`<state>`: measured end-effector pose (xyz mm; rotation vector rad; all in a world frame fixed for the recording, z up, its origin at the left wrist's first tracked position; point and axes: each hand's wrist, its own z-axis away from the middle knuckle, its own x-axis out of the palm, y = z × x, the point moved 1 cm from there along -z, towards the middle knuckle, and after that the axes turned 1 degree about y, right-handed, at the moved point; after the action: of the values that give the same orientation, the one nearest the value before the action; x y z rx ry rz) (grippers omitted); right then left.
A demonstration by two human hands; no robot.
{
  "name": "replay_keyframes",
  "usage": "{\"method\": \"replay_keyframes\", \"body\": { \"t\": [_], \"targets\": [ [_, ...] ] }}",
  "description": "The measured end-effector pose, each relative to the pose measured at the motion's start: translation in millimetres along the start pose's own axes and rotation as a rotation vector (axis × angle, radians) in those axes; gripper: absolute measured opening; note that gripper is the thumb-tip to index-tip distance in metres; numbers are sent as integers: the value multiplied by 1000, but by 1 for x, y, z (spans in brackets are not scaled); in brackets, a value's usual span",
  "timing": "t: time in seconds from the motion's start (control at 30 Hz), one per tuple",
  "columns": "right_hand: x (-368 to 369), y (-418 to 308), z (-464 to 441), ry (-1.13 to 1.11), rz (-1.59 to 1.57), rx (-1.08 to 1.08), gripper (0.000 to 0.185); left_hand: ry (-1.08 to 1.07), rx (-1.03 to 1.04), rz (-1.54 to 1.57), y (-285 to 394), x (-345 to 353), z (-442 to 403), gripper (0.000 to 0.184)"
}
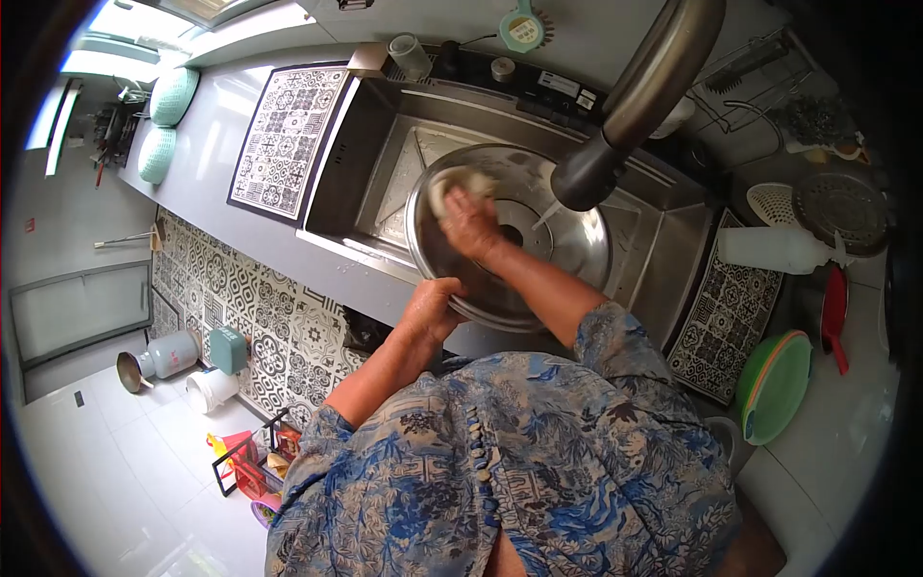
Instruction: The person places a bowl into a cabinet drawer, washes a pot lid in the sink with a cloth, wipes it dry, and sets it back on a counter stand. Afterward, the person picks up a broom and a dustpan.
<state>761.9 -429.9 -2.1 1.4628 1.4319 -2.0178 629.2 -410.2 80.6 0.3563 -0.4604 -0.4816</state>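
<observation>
A large round stainless-steel basin (pixel 581 252) rests tilted over the sink's front edge, with a ring and a dark spot at its centre. My left hand (pixel 432 306) is closed on its near-left rim, thumb on top. Pressed by my right hand (pixel 471 227), a pale cloth (pixel 465 183) lies against the basin's inner upper-left side; hand and cloth are slightly blurred. My right forearm crosses the basin and hides part of it. Above its right side hangs the faucet (pixel 586 173), with a short pale streak by its spout.
The steel sink (pixel 377 159) surrounds the basin. Patterned mats (pixel 291 139) lie on both sides of it. A glass (pixel 411 58) stands behind. To the right are a white bottle (pixel 774 250), a red-handled item (pixel 835 317) and green basins (pixel 777 389). Two pale-green baskets (pixel 158 154) stand far left.
</observation>
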Motion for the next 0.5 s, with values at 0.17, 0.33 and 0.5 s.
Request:
{"method": "replay_keyframes", "body": {
  "t": [0.17,0.33,0.5],
  "targets": [
    [-62,-12,56,-450,-506,-265,48,-10,37,90,6,-13,-8,28],
    [-98,47,105,-514,-114,-225,41,-7,147,84,21,-12,5,34],
    [-87,101,97,-199,228,-7,35,4,159,-78,17,-13,9,36]
  ]
}}
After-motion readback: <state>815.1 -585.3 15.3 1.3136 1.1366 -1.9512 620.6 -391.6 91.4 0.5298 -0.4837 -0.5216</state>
